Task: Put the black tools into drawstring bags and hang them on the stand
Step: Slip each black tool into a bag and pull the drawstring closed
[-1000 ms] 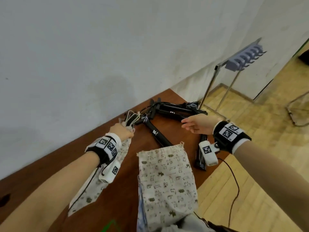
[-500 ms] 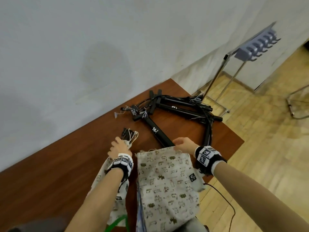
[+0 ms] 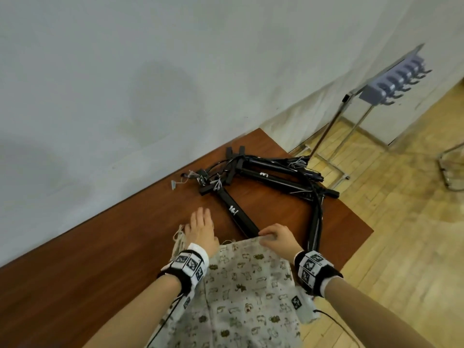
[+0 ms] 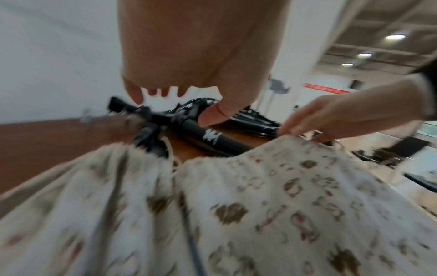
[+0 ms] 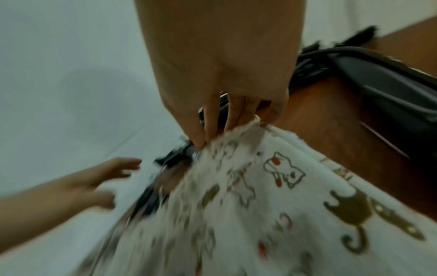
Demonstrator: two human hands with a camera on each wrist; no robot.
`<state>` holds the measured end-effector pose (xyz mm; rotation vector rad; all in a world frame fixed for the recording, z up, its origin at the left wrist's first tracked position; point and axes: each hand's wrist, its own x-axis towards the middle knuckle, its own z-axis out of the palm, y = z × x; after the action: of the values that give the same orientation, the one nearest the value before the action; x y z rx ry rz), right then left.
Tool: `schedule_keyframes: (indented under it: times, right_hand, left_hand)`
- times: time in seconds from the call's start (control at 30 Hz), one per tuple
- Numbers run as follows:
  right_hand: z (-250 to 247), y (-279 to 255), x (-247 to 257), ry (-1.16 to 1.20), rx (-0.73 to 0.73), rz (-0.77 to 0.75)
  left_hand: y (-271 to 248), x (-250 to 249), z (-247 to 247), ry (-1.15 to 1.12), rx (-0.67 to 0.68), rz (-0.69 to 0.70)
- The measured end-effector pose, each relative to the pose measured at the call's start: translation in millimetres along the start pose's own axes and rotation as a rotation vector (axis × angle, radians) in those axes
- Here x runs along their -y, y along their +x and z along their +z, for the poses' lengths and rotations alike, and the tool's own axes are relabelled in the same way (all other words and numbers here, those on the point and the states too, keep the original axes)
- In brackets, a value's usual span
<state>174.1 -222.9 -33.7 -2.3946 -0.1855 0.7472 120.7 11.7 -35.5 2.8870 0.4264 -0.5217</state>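
Several long black tools point(image 3: 271, 175) lie tangled with cords at the far right end of the brown table point(image 3: 75, 259). One black tool point(image 3: 237, 217) points toward me. A cat-print drawstring bag point(image 3: 246, 285) lies at the near edge. My right hand point(image 3: 275, 237) pinches the bag's top hem point(image 5: 236, 130) next to that tool's near end. My left hand point(image 3: 200, 226) hovers open, fingers straight, over a second filled bag point(image 3: 179, 243) whose cords show beside it. In the left wrist view the left hand point(image 4: 179, 100) is spread above the tool point(image 4: 208, 136).
A metal stand point(image 3: 334, 126) with a grey row of hooks point(image 3: 394, 84) is on the wooden floor right of the table, against the white wall. A metal frame point(image 3: 452, 169) sits at the far right edge.
My left hand let go of the filled bag's mouth and opened above it. My right hand came back from the tools and pinched the hem of the flat bag.
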Motion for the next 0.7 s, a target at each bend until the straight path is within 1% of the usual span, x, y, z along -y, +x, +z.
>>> schedule_keyframes:
  times: [0.03,0.07,0.1,0.13,0.17,0.23,0.3,0.37,0.43,0.47,0.53,0.63,0.7]
  right_hand:
    - [-6,2,-4,0.076,-0.105,0.034]
    - [-13,6,-10,0.114,-0.233,0.094]
    - [-22,10,-17,0.099,-0.352,0.186]
    - [-31,12,-23,0.054,-0.435,0.300]
    - [-38,13,-29,0.009,-0.480,0.413]
    - [-46,13,-43,-0.023,-0.474,0.596]
    - [-46,14,-61,0.031,-0.395,0.709]
    - [-39,11,-78,0.145,-0.288,0.702]
    - [-34,5,-92,0.242,-0.229,0.632]
    - [-34,2,-96,0.276,-0.233,0.604]
    - [-36,-7,-101,0.345,-0.293,0.576]
    - [-40,-25,-104,0.412,-0.401,0.524]
    - [-43,-41,-101,0.445,-0.433,0.490]
  left_hand:
    - [-1,-9,-1,-0.003,-0.012,0.113]
    - [-6,-19,-1,0.009,0.027,0.211]
    - [-10,-27,1,0.029,0.093,0.274]
    - [-16,-33,6,0.051,0.162,0.301]
    - [-20,-37,10,0.060,0.224,0.295]
    - [-25,-44,17,0.055,0.332,0.259]
    - [-32,-49,23,0.061,0.413,0.239]
    - [-37,-52,26,0.062,0.456,0.234]
    - [-39,-54,24,0.056,0.474,0.211]
    - [-39,-54,22,0.052,0.479,0.197]
    - [-37,-58,13,0.050,0.477,0.191]
    - [-35,-69,-1,0.018,0.452,0.219]
    - [-33,-80,-12,0.008,0.423,0.245]
